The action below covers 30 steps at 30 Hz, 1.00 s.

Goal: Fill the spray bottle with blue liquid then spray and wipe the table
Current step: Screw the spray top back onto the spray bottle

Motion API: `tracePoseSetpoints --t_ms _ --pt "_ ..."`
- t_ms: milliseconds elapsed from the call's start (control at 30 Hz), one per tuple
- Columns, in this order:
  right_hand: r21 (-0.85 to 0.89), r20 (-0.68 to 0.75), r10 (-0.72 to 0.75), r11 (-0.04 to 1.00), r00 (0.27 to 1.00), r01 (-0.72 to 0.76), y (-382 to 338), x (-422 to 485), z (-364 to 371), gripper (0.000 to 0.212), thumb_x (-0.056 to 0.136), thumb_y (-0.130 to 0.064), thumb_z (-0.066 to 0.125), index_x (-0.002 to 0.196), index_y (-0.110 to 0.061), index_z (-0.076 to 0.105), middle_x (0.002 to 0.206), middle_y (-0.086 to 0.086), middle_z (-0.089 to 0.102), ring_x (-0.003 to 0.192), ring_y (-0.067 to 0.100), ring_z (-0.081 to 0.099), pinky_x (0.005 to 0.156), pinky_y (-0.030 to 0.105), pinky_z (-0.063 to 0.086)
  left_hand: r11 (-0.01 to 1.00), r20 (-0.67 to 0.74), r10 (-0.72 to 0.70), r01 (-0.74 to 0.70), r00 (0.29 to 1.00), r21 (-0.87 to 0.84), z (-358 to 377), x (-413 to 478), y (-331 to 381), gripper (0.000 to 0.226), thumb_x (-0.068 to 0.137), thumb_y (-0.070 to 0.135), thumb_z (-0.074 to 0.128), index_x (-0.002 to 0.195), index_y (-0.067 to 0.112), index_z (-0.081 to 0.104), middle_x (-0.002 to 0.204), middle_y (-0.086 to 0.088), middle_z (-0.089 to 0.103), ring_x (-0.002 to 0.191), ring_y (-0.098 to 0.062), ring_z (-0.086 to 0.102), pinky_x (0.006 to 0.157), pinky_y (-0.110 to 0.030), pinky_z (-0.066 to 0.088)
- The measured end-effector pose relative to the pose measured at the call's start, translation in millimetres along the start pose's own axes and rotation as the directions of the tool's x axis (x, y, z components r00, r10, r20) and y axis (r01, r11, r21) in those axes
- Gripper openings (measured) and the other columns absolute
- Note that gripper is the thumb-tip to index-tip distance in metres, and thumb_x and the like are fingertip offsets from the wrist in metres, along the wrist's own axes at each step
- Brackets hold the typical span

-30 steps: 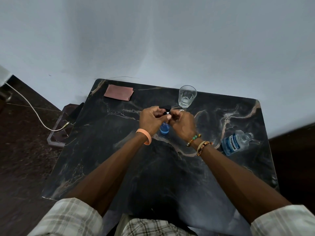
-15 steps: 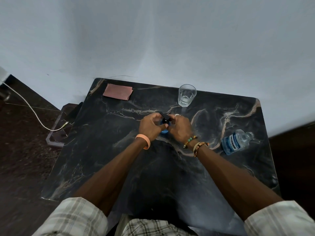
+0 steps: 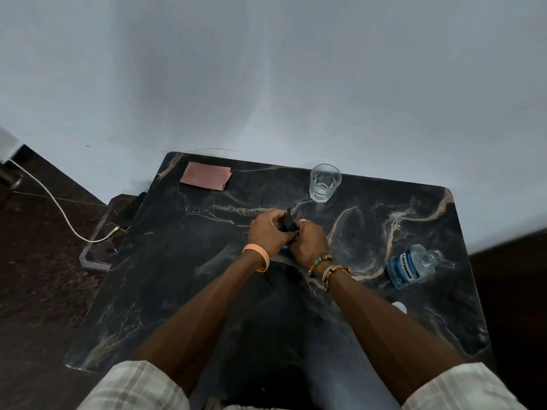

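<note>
A small spray bottle with a black spray head stands near the middle of the black marble table; its blue-filled body is almost hidden by my fingers. My left hand grips the black head from the left. My right hand wraps the bottle's body from the right. A pink folded cloth lies at the table's far left corner. An uncapped mouthwash bottle with a blue label lies on its side at the right.
A clear drinking glass holding a little water stands just beyond my hands. A small white piece lies near my right forearm. Left of the table, a white cable runs to a phone on a low stand. A pale wall backs the table.
Both hands have lowered the spray bottle toward the table and closed around it. The blue body that showed between the hands is now covered, and the black head sits lower on the bottle.
</note>
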State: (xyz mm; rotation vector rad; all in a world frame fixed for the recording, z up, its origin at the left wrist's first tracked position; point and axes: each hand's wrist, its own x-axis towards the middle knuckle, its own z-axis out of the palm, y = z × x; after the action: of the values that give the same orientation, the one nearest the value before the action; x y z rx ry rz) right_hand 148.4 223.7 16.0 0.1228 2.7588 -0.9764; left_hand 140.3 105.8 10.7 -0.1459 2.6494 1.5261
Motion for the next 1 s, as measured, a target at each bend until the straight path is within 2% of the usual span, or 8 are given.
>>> tracePoseSetpoints --t_ms 133,200,300,467,600,733,867,1000 --pt "0.005 -0.006 0.009 1.0 1.0 -0.009 0 -1 1 0.011 0.079 -0.017 0.071 0.089 -0.021 0.071 0.085 0.004 0.071 0.079 0.023 0.065 0.059 0.026 0.041 0.995 -0.067 0.047 -0.041 0.997 0.092 -2 1 -1 0.053 0.06 0.023 0.091 0.109 0.022 0.07 0.101 0.006 0.064 0.086 -0.004 0.061 0.081 -0.019 0.052" --pt "-0.012 -0.017 0.015 1.0 1.0 -0.015 -1 0 1 0.01 0.081 -0.018 0.069 0.091 -0.019 0.071 0.087 0.005 0.071 0.08 0.025 0.065 0.059 0.027 0.041 0.99 -0.042 0.099 -0.095 0.994 0.108 -5 1 1 0.045 0.062 0.017 0.089 0.104 0.022 0.074 0.09 0.012 0.067 0.076 -0.003 0.062 0.074 -0.023 0.056" --pt "-0.047 0.002 0.046 0.998 0.999 -0.046 -4 1 -2 0.014 0.08 -0.02 0.07 0.093 -0.018 0.072 0.089 0.008 0.072 0.082 0.029 0.067 0.064 0.033 0.051 0.996 0.052 0.083 -0.085 0.995 0.035 -9 1 2 0.049 0.063 0.003 0.081 0.108 0.021 0.073 0.097 0.01 0.071 0.089 -0.004 0.067 0.086 -0.029 0.057" --pt "-0.027 0.021 0.073 0.997 0.997 -0.072 -2 2 -1 0.014 0.079 -0.022 0.071 0.092 -0.018 0.074 0.087 0.007 0.073 0.081 0.027 0.067 0.065 0.033 0.053 0.992 0.017 0.082 -0.084 0.996 0.098 -9 0 3 0.05 0.065 0.014 0.087 0.112 0.019 0.069 0.1 0.005 0.064 0.087 -0.003 0.06 0.077 -0.004 0.044" --pt "-0.002 -0.007 0.102 0.995 0.995 -0.102 -1 3 1 0.016 0.08 -0.02 0.072 0.093 -0.011 0.071 0.088 0.01 0.072 0.079 0.028 0.066 0.06 0.031 0.048 0.995 0.026 0.058 -0.06 0.998 0.082 -11 0 5 0.047 0.066 0.008 0.085 0.109 0.021 0.072 0.093 0.006 0.07 0.076 0.003 0.058 0.075 -0.013 0.053" --pt "0.06 -0.021 0.105 0.993 0.994 -0.104 3 3 3 0.014 0.077 -0.021 0.076 0.087 -0.014 0.071 0.079 0.005 0.07 0.067 0.02 0.059 0.055 0.025 0.039 0.996 0.039 0.073 -0.075 0.997 0.056 -12 0 2 0.056 0.064 0.014 0.089 0.115 0.018 0.068 0.108 0.002 0.065 0.094 -0.007 0.062 0.087 -0.02 0.051" --pt "0.147 0.008 0.081 0.986 0.997 -0.081 6 2 3 0.016 0.073 -0.019 0.079 0.088 -0.024 0.073 0.069 -0.007 0.063 0.068 0.016 0.06 0.053 0.021 0.037 0.987 0.035 0.104 -0.108 0.994 0.122 -13 3 5 0.051 0.064 0.016 0.09 0.111 0.017 0.071 0.094 -0.001 0.069 0.082 -0.013 0.063 0.078 -0.027 0.056" --pt "0.172 0.01 0.064 0.983 0.998 -0.065 8 4 5 0.024 0.074 -0.017 0.077 0.098 -0.022 0.074 0.086 -0.002 0.073 0.077 0.015 0.064 0.06 0.021 0.041 0.994 0.105 0.087 -0.093 0.991 0.062 -16 6 0 0.058 0.066 0.009 0.088 0.119 0.017 0.067 0.115 -0.002 0.069 0.103 -0.014 0.065 0.089 -0.022 0.053"
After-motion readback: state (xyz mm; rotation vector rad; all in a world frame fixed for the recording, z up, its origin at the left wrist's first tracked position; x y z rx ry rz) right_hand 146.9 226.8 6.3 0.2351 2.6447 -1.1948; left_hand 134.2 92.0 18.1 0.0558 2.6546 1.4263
